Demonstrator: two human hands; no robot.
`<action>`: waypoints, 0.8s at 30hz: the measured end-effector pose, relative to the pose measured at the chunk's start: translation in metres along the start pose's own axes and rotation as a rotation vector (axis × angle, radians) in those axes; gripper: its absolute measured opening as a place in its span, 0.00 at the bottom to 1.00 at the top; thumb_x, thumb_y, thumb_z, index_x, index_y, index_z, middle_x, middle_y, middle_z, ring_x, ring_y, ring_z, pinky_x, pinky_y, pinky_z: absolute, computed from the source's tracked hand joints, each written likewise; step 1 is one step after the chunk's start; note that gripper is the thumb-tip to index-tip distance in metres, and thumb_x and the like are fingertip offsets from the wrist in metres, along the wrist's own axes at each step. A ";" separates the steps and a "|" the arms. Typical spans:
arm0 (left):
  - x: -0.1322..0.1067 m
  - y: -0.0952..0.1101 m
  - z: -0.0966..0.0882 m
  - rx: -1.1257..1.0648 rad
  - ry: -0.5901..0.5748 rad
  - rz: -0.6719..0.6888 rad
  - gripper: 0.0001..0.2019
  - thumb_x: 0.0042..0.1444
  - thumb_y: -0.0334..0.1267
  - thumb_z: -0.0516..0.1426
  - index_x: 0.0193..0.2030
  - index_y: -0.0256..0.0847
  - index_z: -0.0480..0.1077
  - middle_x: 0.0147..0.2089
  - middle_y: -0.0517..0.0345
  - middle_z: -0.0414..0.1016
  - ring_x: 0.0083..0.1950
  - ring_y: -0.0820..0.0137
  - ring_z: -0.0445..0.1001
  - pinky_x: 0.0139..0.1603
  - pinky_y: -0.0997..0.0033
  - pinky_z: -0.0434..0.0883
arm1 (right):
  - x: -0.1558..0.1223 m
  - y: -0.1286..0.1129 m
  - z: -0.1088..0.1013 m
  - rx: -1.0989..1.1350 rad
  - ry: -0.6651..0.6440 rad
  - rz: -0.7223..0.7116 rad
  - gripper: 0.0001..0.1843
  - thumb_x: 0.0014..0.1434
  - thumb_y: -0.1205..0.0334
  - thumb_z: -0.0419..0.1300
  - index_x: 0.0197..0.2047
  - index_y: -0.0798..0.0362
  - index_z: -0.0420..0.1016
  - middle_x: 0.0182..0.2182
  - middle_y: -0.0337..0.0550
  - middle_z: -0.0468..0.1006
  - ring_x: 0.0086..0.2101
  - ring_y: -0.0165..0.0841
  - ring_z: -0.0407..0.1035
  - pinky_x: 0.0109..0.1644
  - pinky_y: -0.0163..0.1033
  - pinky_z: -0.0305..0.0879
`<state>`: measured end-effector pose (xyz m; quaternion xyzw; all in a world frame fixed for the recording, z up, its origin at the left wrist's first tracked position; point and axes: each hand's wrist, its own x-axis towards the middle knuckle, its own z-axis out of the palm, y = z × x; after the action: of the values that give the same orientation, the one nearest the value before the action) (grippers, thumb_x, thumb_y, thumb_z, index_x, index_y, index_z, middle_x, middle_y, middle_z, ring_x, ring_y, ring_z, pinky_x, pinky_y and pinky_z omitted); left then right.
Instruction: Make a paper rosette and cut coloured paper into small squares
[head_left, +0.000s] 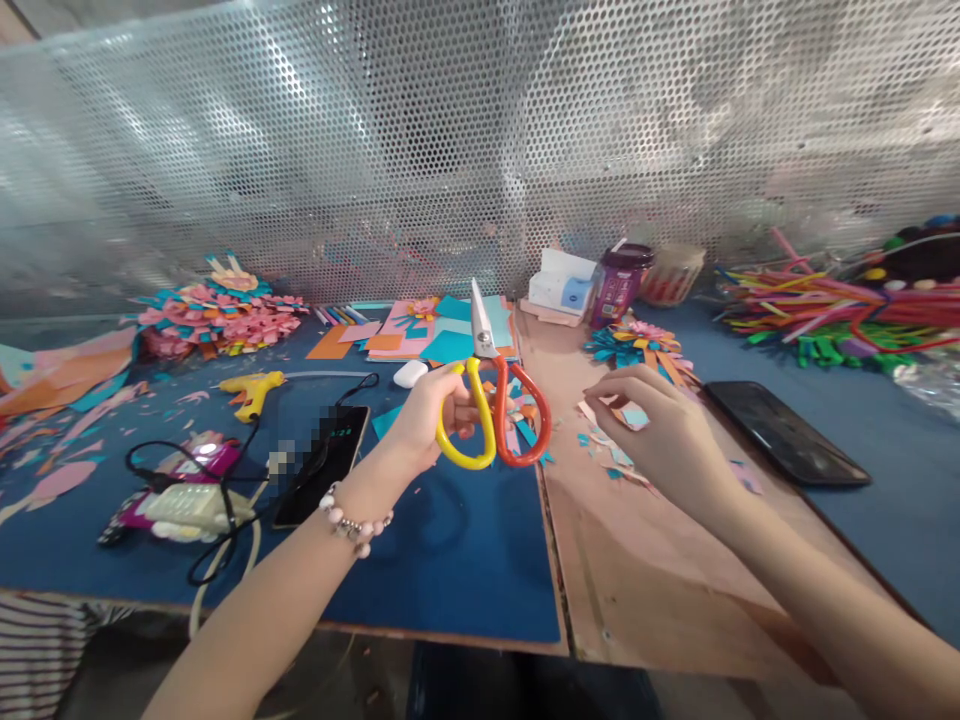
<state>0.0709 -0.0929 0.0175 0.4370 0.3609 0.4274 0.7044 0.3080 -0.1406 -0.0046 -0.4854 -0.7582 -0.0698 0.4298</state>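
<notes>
My left hand [427, 415], with a beaded bracelet at the wrist, is closed on a pair of scissors [485, 341]. The blades are together and point up and away; one handle loop is yellow, the other red. My fingers wrap the yellow loop. To the right, my right hand [660, 430] hovers over small paper scraps [619, 460], its thumb and fingertips drawn together in a pinch. Whatever lies between those fingertips, if anything, is too small to make out. Beyond it sits a blue and orange paper flower [637, 348].
Coloured paper sheets [450, 335] lie at the back. On the left are a yellow glue gun [251, 390], a phone [330, 470], a cabled power bank [187, 500] and a pink flower pile [217, 315]. A purple cup [622, 285], black tray [784, 430] and pipe cleaners [847, 305] stand right.
</notes>
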 end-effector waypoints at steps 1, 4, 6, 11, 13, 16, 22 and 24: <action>0.000 0.000 0.000 0.011 0.005 0.025 0.13 0.41 0.30 0.52 0.38 0.38 0.65 0.26 0.56 0.74 0.23 0.68 0.75 0.16 0.81 0.58 | 0.000 0.007 0.001 -0.039 -0.078 0.018 0.08 0.58 0.68 0.54 0.33 0.52 0.75 0.32 0.45 0.76 0.30 0.33 0.71 0.33 0.39 0.68; 0.000 -0.001 0.000 0.028 -0.001 0.100 0.10 0.42 0.30 0.52 0.35 0.38 0.63 0.26 0.57 0.74 0.24 0.68 0.76 0.17 0.80 0.60 | -0.005 0.020 0.004 -0.140 -0.263 0.069 0.12 0.57 0.70 0.51 0.34 0.54 0.76 0.29 0.45 0.79 0.29 0.34 0.73 0.31 0.37 0.68; -0.001 -0.001 0.000 0.051 -0.032 0.119 0.10 0.43 0.30 0.53 0.36 0.38 0.63 0.26 0.56 0.75 0.25 0.67 0.76 0.17 0.80 0.60 | -0.008 0.024 0.007 -0.197 -0.339 0.128 0.13 0.59 0.70 0.50 0.37 0.55 0.76 0.28 0.45 0.80 0.28 0.34 0.74 0.30 0.37 0.67; -0.006 0.001 0.003 0.108 -0.078 0.129 0.14 0.44 0.31 0.52 0.41 0.39 0.64 0.27 0.53 0.77 0.27 0.64 0.78 0.16 0.80 0.58 | -0.010 0.027 0.008 -0.269 -0.326 0.116 0.11 0.57 0.68 0.53 0.34 0.55 0.77 0.30 0.47 0.81 0.31 0.38 0.74 0.32 0.40 0.67; -0.007 0.001 0.005 0.121 -0.077 0.136 0.14 0.44 0.32 0.53 0.41 0.38 0.65 0.28 0.53 0.77 0.28 0.63 0.78 0.17 0.79 0.58 | -0.008 0.024 0.006 -0.235 -0.274 0.124 0.10 0.57 0.68 0.54 0.34 0.54 0.77 0.30 0.46 0.81 0.34 0.39 0.73 0.35 0.41 0.68; -0.007 0.000 0.006 0.148 -0.071 0.135 0.14 0.44 0.32 0.53 0.41 0.38 0.66 0.30 0.51 0.78 0.27 0.64 0.77 0.16 0.79 0.58 | -0.004 0.011 0.000 -0.019 -0.309 0.227 0.12 0.60 0.64 0.52 0.37 0.52 0.78 0.32 0.44 0.81 0.34 0.37 0.74 0.36 0.41 0.70; -0.004 -0.005 0.004 0.197 -0.044 0.187 0.13 0.45 0.32 0.52 0.40 0.39 0.68 0.29 0.53 0.78 0.26 0.65 0.77 0.16 0.78 0.59 | -0.001 -0.024 -0.009 0.487 -0.504 0.332 0.19 0.64 0.53 0.49 0.37 0.52 0.78 0.31 0.42 0.80 0.28 0.30 0.72 0.32 0.37 0.70; -0.003 -0.007 0.003 0.225 -0.052 0.195 0.14 0.46 0.32 0.51 0.41 0.39 0.69 0.30 0.52 0.78 0.25 0.65 0.76 0.16 0.77 0.59 | -0.003 -0.028 -0.007 0.504 -0.497 0.352 0.17 0.63 0.53 0.51 0.39 0.52 0.78 0.30 0.41 0.79 0.26 0.29 0.70 0.32 0.36 0.69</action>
<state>0.0741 -0.0985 0.0121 0.5572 0.3440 0.4391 0.6151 0.2906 -0.1607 0.0061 -0.4893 -0.7376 0.3131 0.3443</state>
